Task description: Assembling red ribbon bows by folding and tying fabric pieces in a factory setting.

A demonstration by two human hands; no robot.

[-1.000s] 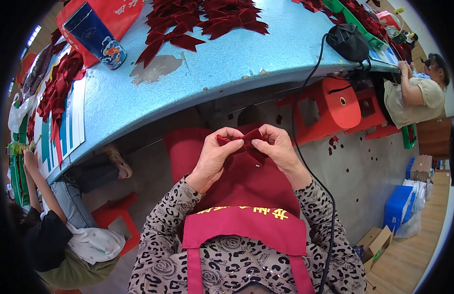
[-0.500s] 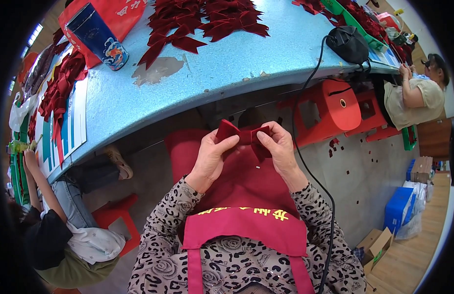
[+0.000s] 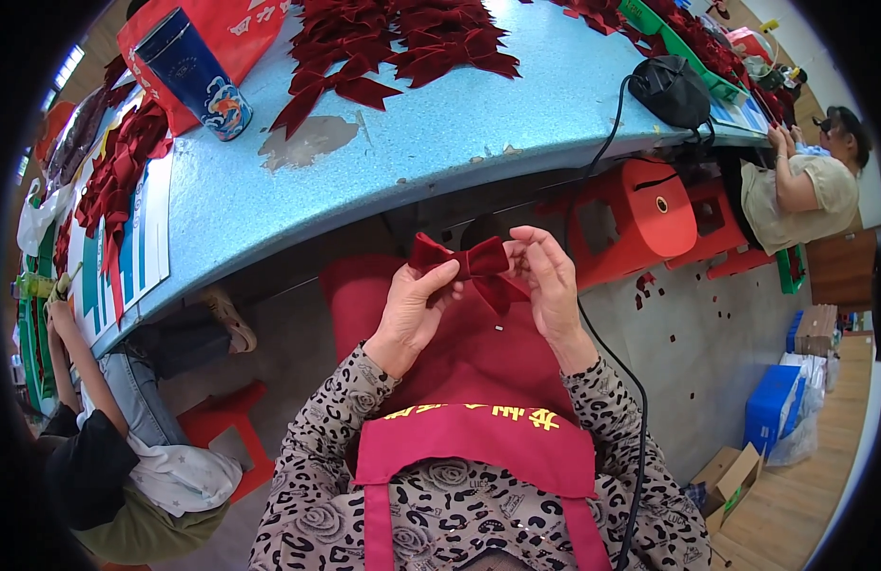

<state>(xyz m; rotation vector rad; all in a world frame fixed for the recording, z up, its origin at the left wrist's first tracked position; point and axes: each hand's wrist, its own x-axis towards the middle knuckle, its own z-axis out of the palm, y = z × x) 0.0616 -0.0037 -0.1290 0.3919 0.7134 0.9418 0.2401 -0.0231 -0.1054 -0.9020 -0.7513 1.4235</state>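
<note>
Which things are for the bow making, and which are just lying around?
In use:
- dark red velvet bow, pinched by left hand and right hand
- heap of dark red velvet bows on the blue speckled table

Lying about:
- dark blue patterned tumbler
- black pouch
- orange plastic stool

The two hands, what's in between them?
A dark red velvet bow, pinched between the left hand and right hand, in the head view.

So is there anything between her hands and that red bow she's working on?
Nothing visible. Both hands already hold the bow above the lap: the left hand pinches its left loop, the right hand grips its right side. No other thing sits between the fingers and the fabric.
</note>
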